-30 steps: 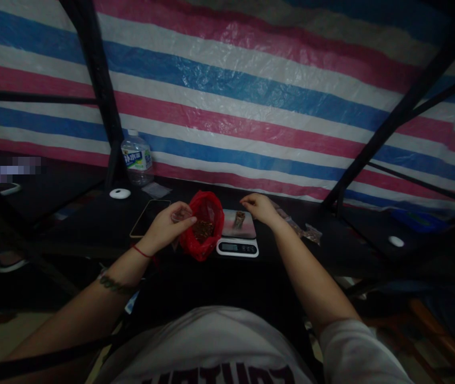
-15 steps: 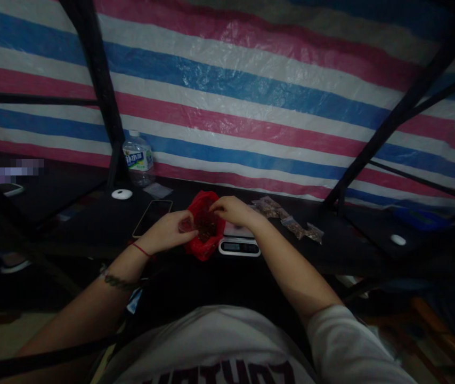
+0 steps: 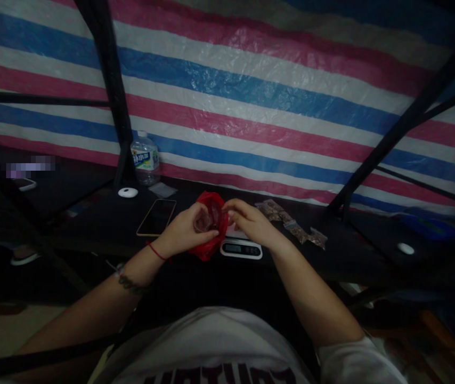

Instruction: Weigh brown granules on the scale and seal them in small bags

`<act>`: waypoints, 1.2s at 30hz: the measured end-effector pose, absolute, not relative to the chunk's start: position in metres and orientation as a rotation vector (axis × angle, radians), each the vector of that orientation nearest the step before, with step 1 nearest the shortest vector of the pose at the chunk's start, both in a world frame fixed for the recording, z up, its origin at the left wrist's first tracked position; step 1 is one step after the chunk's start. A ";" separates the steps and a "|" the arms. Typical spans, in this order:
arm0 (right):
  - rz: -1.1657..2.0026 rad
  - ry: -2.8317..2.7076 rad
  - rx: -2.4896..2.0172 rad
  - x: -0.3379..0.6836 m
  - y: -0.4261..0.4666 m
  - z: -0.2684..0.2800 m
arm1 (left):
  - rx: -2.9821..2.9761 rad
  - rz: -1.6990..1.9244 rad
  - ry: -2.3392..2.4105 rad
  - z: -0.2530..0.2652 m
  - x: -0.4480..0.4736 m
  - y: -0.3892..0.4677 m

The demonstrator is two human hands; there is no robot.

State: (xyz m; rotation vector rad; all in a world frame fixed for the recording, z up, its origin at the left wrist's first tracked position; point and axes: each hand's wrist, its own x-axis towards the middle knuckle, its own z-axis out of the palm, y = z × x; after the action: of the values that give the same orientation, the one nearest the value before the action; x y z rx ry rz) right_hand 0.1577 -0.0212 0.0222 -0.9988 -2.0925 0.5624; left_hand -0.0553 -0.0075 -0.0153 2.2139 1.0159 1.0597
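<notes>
Both hands have drawn together above the red plastic bag (image 3: pixel 211 226) on the bench (image 3: pixel 103 224). Left hand (image 3: pixel 185 232) grip is closed on a small clear pouch (image 3: pixel 204 221); right hand (image 3: pixel 247 221) fingertips pinch its edge. Digital scale (image 3: pixel 241 248) sits just beside the bag.

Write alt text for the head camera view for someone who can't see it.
Over a dark table, a person's left hand and right hand meet at a red plastic bag, pinching a small clear bag. A white digital scale sits beside it, small filled packets to the right, a phone and a water bottle to the left.
</notes>
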 end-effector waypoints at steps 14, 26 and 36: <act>0.242 -2.426 -1.084 0.151 0.006 0.047 | 2.477 1.132 1.052 0.004 -0.004 0.007; 0.272 -1.807 -1.289 0.215 0.034 0.029 | 1.919 1.342 1.051 -0.028 -0.012 0.025; 0.376 -1.950 -1.633 0.232 0.055 -0.060 | 1.810 1.290 0.984 -0.047 -0.017 0.039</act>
State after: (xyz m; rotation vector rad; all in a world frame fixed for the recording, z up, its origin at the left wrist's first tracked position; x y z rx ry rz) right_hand 0.2320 0.0550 -0.0599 -1.6334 -1.9502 0.3756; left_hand -0.0172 0.0390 -0.0471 1.8104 0.9838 1.2905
